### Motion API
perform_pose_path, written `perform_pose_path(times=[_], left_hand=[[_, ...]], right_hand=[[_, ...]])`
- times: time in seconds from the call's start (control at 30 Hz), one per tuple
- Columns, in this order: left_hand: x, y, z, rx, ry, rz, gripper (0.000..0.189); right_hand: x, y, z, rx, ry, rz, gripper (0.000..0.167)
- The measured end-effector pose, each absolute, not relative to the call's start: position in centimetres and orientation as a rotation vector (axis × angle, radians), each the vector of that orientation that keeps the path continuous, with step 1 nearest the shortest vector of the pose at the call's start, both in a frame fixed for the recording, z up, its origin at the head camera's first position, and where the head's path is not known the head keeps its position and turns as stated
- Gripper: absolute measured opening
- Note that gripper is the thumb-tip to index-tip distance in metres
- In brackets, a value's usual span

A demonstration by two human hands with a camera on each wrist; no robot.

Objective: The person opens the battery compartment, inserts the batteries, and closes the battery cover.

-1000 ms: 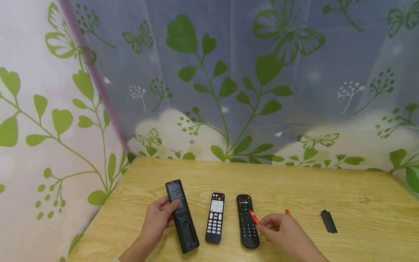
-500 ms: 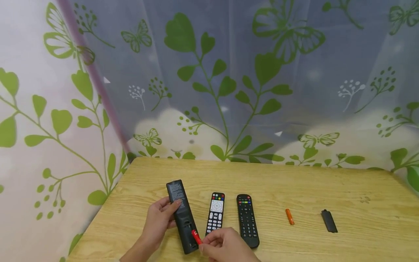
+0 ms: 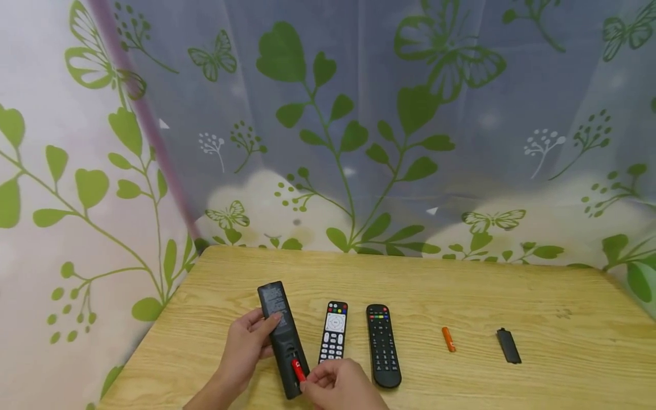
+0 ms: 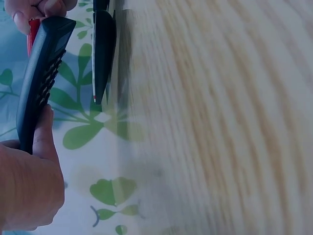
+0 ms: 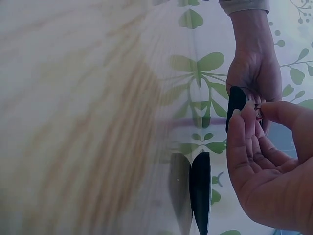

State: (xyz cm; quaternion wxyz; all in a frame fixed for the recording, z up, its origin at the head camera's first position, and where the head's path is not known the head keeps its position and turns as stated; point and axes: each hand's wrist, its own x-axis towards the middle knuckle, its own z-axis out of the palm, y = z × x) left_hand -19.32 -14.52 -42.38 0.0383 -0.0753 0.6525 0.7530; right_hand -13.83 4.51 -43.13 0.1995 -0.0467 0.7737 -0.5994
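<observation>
My left hand (image 3: 246,346) grips a black remote control (image 3: 285,339), its back facing up and its battery compartment uncovered. The thumb lies across the printed label. With my right hand (image 3: 344,388) I pinch a red battery (image 3: 298,369) by its lower end. It lies over the compartment at a slant; whether it is seated I cannot tell. In the left wrist view the red battery (image 4: 33,33) shows behind the tilted remote (image 4: 41,78). The right wrist view has my right hand's fingers (image 5: 238,147) hiding most of the battery.
To the right on the wooden table (image 3: 420,290) lie a remote with white buttons (image 3: 335,323), partly covered by my right hand, and a black remote with coloured keys (image 3: 383,347). Further right are an orange battery (image 3: 448,339) and a black battery cover (image 3: 509,345). A patterned curtain (image 3: 359,188) stands behind.
My right hand has carried the red battery left from above the black keyed remote to the open compartment, uncovering the orange battery. The left hand and its remote have stayed nearly still.
</observation>
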Motion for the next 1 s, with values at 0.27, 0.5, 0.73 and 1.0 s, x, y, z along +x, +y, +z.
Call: perform_pose_path(times=[0.27,0.5,0.73,1.0], left_hand=[[-19.20,-14.80,-42.60,-0.232,1.999,2.320,0.039],[-19.12,-14.88,-42.68,-0.237,1.989,2.330,0.038],[-19.07,-15.01,-42.57,-0.240,1.999,2.322,0.038],[-18.84,-15.10,-42.55,-0.252,1.998,2.316,0.039]], right_hand=[[-13.89,3.83,-43.41,-0.221,2.218,-1.654,0.014],[-13.77,3.72,-43.50,-0.235,2.219,-1.658,0.013],[-13.79,3.66,-43.42,-0.230,2.224,-1.648,0.014],[-13.71,3.67,-43.36,-0.291,2.278,-1.622,0.019]])
